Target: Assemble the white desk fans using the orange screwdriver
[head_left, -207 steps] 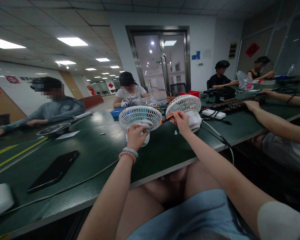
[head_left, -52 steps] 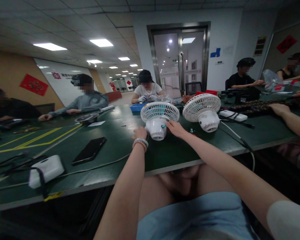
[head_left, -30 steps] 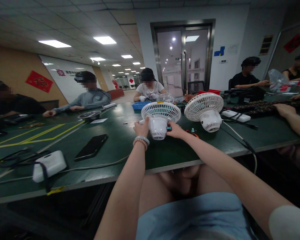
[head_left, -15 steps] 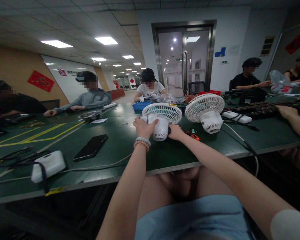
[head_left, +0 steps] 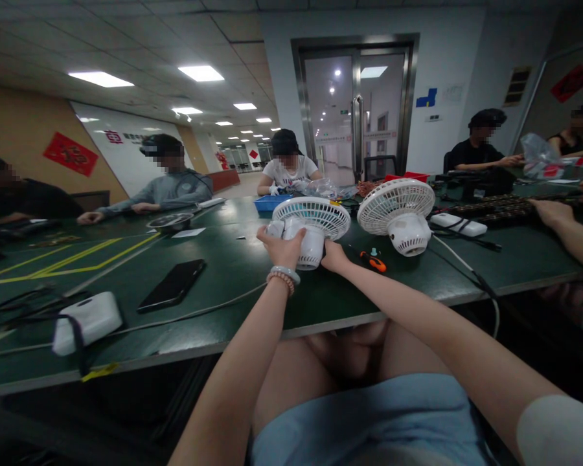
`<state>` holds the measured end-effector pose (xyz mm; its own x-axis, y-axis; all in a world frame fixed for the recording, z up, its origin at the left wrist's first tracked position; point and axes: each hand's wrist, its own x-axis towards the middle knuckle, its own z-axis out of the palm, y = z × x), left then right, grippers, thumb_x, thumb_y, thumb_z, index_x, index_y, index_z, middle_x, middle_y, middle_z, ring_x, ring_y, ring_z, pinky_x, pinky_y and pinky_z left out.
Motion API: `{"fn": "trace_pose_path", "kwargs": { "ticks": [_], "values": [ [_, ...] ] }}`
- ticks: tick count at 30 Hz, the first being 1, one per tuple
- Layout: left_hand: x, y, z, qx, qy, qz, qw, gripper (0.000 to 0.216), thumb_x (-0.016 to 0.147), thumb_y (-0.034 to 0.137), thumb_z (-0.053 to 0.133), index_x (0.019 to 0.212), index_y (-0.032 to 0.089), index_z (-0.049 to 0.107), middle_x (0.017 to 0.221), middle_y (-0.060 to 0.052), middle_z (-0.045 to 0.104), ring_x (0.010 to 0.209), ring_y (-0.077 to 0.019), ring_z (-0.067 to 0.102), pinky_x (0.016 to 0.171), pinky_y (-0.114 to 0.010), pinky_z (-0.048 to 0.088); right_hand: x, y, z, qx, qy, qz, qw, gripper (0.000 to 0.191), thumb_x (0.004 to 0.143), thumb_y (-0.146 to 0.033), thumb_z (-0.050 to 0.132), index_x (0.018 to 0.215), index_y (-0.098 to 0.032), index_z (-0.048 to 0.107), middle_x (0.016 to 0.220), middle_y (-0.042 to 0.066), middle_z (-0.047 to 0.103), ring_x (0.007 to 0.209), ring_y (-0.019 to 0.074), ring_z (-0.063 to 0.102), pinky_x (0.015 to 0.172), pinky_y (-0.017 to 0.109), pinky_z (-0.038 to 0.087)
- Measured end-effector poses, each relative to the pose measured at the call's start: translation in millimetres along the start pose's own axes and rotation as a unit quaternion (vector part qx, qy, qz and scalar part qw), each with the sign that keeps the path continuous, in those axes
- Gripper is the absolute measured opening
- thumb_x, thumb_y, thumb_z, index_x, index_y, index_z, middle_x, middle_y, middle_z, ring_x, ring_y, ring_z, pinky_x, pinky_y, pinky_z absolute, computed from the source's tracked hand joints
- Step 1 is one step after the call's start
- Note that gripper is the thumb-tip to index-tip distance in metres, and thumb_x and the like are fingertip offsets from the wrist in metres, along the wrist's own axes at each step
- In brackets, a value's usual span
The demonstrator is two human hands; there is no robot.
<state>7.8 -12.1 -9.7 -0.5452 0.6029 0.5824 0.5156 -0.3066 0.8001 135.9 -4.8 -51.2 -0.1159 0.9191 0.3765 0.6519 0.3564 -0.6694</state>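
White fan (head_left: 320, 213), between two hands at a green tabletop (head_left: 230, 268).
Left hand (head_left: 280, 246): fingers clasped about the fan's left side, thumb against the motor housing (head_left: 311, 251). Right hand (head_left: 337, 257): at the right side, fingers partly hidden, pinch cannot be told. Adjacent: second fan (head_left: 409, 234), to the right; orange-handled tool (head_left: 376, 263), lying between.

Ahead of you, glass doors (head_left: 329, 145) in a metal frame (head_left: 354, 44) stand in a white wall (head_left: 279, 84); bright panels (head_left: 201, 73) dot the ceiling (head_left: 150, 45), and a red poster (head_left: 70, 154) hangs on your left.
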Motion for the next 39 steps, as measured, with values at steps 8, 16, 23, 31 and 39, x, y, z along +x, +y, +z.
{"fn": "trace_pose_path", "kwargs": {
  "ticks": [8,16,23,31,39],
  "values": [
    [-11,16,-5,0.003,0.012,0.071,0.997,0.086,0.054,0.039,0.076,0.123,0.026,0.026,0.125,-0.009,0.041,0.113,-0.0246,0.048,0.098,-0.042,0.039,3,1,0,-0.020,-0.002,-0.014,1.000,0.040,0.067,-0.018,0.061,0.107,-0.010,0.058,0.108,0.016,0.064,0.102,0.0282,0.059,0.086,0.034,0.047],
    [-19,31,-10,0.017,0.047,0.109,0.993,0.084,0.058,0.038,0.073,0.126,0.023,0.025,0.128,-0.009,0.039,0.119,-0.0235,0.044,0.101,-0.038,0.037,0,-6,-1,0.009,0.018,-0.042,0.999,0.044,0.068,-0.021,0.063,0.111,-0.012,0.055,0.113,0.013,0.062,0.106,0.0247,0.058,0.087,0.030,0.046],
    [-18,31,-12,0.031,0.029,0.118,0.992,0.082,0.058,0.037,0.072,0.126,0.021,0.028,0.126,-0.009,0.040,0.119,-0.0230,0.043,0.103,-0.036,0.036,-1,-2,-1,-0.001,0.007,-0.037,0.999,0.035,0.070,-0.022,0.059,0.103,-0.011,0.059,0.108,0.014,0.064,0.101,0.0249,0.060,0.085,0.030,0.047],
    [-13,25,-9,0.001,0.029,0.114,0.993,0.083,0.058,0.034,0.073,0.126,0.020,0.027,0.125,-0.009,0.038,0.119,-0.0227,0.041,0.105,-0.038,0.032,-1,-3,0,0.009,0.012,-0.031,0.999,0.041,0.067,-0.017,0.059,0.107,-0.010,0.057,0.109,0.015,0.064,0.103,0.0250,0.059,0.086,0.030,0.046],
    [-7,12,-3,-0.007,0.045,0.087,0.995,0.079,0.060,0.038,0.073,0.124,0.019,0.030,0.123,-0.010,0.042,0.113,-0.0202,0.046,0.102,-0.036,0.036,-2,-4,-2,0.004,0.007,-0.024,1.000,0.039,0.069,-0.016,0.057,0.108,-0.013,0.060,0.108,0.012,0.065,0.102,0.0237,0.059,0.086,0.029,0.046]
  ]
}}
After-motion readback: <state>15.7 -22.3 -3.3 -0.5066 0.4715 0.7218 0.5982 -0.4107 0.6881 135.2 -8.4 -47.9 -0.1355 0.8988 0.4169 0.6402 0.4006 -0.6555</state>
